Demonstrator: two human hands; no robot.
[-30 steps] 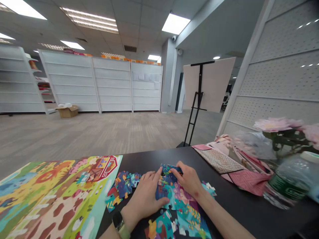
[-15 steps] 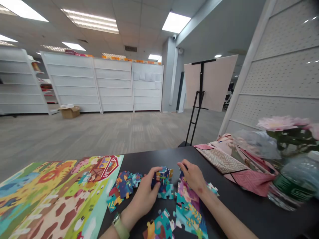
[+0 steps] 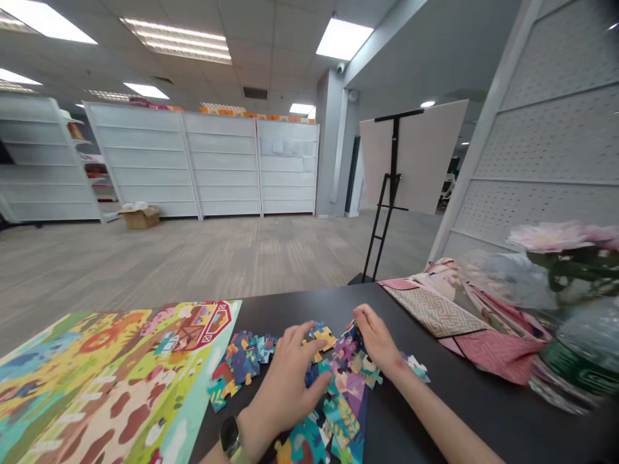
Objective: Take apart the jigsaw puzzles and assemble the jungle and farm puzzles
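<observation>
Colourful jigsaw pieces lie on the dark table before me. My left hand (image 3: 287, 380) rests over the teal and yellow part of the puzzle, thumb apart from the fingers, gripping nothing that I can see. My right hand (image 3: 377, 338) is closed, its fingertips pinching the upper edge of a joined puzzle section (image 3: 351, 386) in purple and teal. This section lies against the pieces under my left hand; whether they interlock I cannot tell. A smaller group of pieces (image 3: 242, 361) lies left of my left hand. Another piece (image 3: 416, 368) shows beyond my right wrist.
A large farm-animal picture sheet (image 3: 120, 386) covers the table's left side. To the right are a pink patterned cloth (image 3: 493, 341), a clear bottle with a green label (image 3: 575, 361) and pink flowers (image 3: 551, 238). Past the table's far edge stands a black easel (image 3: 394, 161).
The purple and teal section has shifted left with my right hand, up against the other pieces. My left hand's fingers have spread and come off the teal pieces they were gripping.
</observation>
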